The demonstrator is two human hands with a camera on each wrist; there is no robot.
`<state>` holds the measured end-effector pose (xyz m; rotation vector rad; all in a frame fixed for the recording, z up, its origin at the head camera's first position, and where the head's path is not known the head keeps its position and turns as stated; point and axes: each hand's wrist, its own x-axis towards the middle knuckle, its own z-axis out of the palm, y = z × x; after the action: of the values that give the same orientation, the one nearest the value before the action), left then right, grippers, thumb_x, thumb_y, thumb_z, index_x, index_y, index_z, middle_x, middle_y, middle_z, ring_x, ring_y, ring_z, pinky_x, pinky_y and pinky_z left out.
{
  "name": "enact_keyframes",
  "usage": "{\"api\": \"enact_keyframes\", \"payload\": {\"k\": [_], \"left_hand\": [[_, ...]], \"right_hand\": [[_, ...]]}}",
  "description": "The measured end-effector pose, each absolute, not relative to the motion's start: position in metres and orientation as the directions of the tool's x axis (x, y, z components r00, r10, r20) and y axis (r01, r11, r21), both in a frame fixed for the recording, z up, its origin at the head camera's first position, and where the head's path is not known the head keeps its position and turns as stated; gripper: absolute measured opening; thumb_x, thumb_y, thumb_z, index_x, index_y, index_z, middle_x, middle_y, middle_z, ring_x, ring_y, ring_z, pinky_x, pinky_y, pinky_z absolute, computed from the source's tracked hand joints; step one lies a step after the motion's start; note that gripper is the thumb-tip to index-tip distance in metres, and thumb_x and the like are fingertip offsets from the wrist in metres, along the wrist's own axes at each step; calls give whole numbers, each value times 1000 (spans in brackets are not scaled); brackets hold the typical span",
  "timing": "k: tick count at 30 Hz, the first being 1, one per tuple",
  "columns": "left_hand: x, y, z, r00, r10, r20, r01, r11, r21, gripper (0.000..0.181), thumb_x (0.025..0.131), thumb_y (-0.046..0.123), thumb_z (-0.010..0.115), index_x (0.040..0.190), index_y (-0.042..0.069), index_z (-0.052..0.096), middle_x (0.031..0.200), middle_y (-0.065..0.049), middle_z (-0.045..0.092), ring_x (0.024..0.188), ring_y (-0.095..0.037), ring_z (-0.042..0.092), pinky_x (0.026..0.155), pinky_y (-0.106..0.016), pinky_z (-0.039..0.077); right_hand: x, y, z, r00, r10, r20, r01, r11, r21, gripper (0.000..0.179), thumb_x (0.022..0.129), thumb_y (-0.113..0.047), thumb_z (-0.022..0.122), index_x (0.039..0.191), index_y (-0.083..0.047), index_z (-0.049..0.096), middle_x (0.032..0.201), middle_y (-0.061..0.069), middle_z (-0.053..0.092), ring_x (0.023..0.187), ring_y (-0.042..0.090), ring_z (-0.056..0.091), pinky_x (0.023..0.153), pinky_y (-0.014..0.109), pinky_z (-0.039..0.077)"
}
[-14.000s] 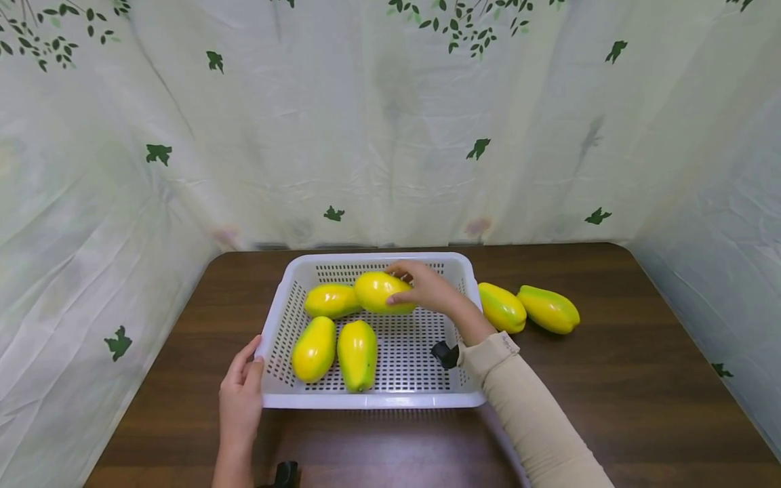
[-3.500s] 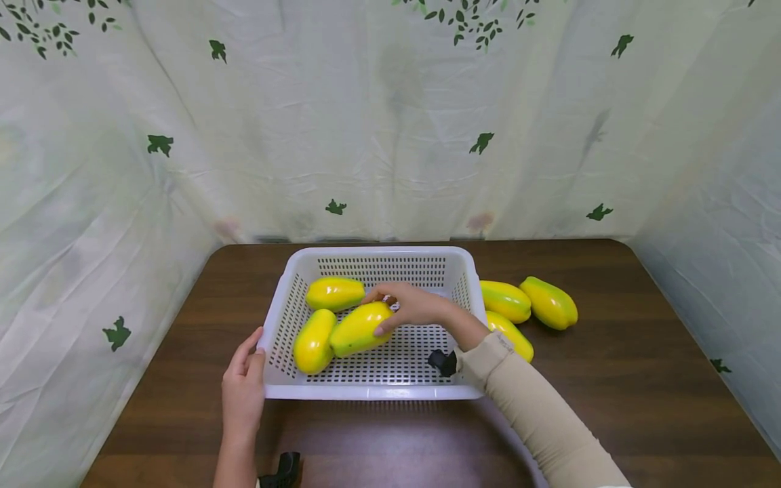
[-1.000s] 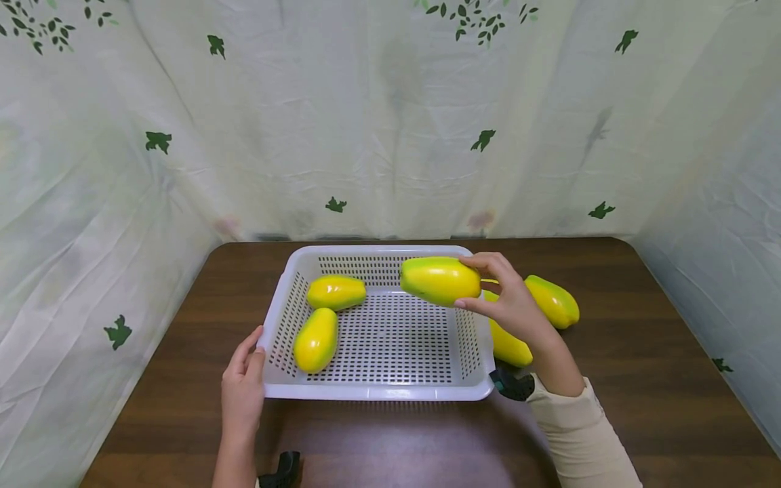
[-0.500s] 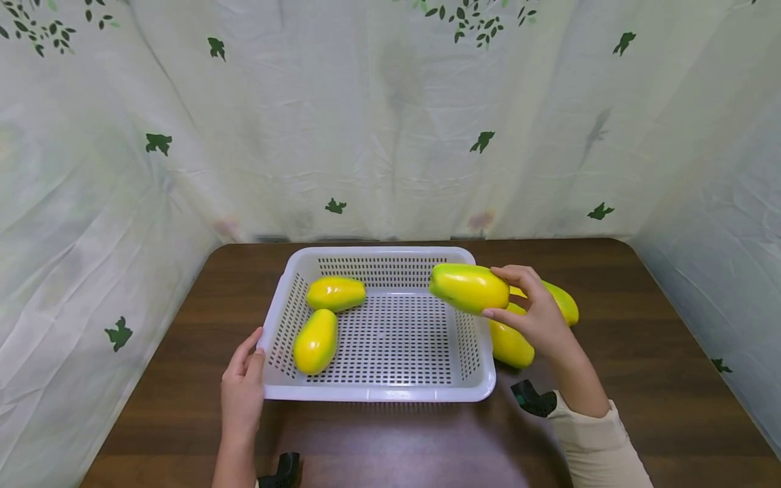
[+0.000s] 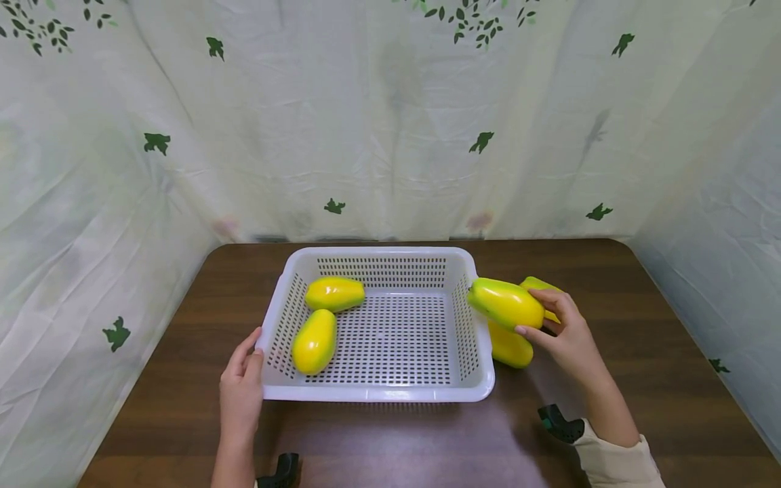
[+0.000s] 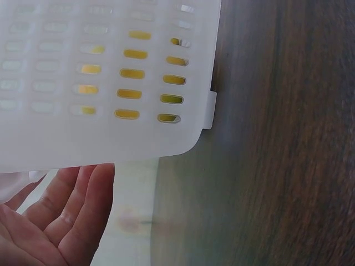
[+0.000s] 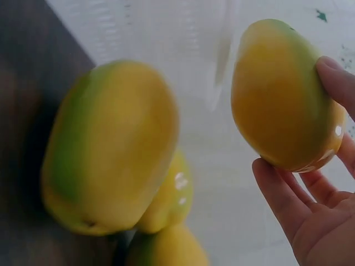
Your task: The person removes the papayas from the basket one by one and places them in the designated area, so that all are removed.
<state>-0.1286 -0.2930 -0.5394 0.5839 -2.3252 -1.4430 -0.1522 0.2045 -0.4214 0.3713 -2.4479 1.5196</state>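
A person's right hand [image 5: 567, 335] pinches a yellow-green fruit [image 5: 506, 305] by one end.
Thumb and fingertips grip its right end; the rest juts leftward from the grip, above other fruits [image 5: 511, 348] on the table [image 5: 390, 440], near the right rim of a white basket [image 5: 378, 394], whose left rim the left hand [image 5: 240, 390] holds.
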Motion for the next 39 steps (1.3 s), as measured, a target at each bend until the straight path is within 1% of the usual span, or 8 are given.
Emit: {"api": "enact_keyframes", "payload": {"k": [4,9,13,17,23,30,36,39], "left_hand": [[-129,-293,-540,-857,-510,73,-160,398,903,35,90,54,35,124,51,43,112,12,55,89,-11,51,69,-24,45],[-130,-294,-541,-852,-518,77,-157,393,906,35,89,54,36,123,51,44,111,11,56,87,-11,51,64,-23,46],[-130,-294,-541,-851,-519,76,-158,391,907,35,90,54,36,124,50,45,110,11,56,86,-12,51,62,-24,46],[-129,-294,-540,-852,-518,75,-159,393,906,35,90,53,36,124,50,44,112,11,55,87,-11,51,64,-23,46],[-128,-293,-538,-853,-518,63,-172,394,903,35,90,54,35,123,51,43,112,11,55,89,-11,51,66,-23,46],[-129,-293,-538,-852,-519,74,-158,389,907,34,90,53,35,123,50,45,108,10,57,86,-12,51,64,-23,46],[-129,-292,-538,-849,-524,75,-156,383,910,34,90,53,36,123,50,45,106,9,58,84,-13,51,63,-23,46],[-130,-293,-540,-848,-525,75,-161,390,907,35,90,53,36,123,50,45,107,9,57,85,-13,51,63,-23,46]], "right_hand": [[-147,214,-432,-941,-66,333,-328,426,-843,56,75,0,70,124,1,42,121,10,39,105,3,43,80,11,38],[-140,226,-443,-943,-16,333,-307,436,-846,55,74,1,70,122,4,42,119,8,38,103,0,42,79,9,38],[-133,234,-450,-942,16,335,-295,435,-851,54,74,5,70,120,6,41,118,7,39,102,0,42,77,8,39],[-128,240,-458,-947,36,320,-277,417,-866,53,74,6,68,120,8,40,116,5,38,101,0,43,76,9,40],[-121,250,-467,-954,93,285,-217,442,-870,54,77,1,68,122,9,39,116,7,37,100,-4,43,75,8,40],[-114,260,-474,-962,130,241,-153,474,-867,56,79,-4,67,125,7,37,120,8,37,100,-6,41,76,7,38],[-111,263,-480,-971,140,191,-98,497,-862,57,81,-11,67,125,7,35,122,11,35,101,-6,37,75,5,36],[-111,264,-485,-975,139,173,-82,501,-862,57,82,-13,66,124,7,35,123,12,36,101,-6,37,75,4,35]]}}
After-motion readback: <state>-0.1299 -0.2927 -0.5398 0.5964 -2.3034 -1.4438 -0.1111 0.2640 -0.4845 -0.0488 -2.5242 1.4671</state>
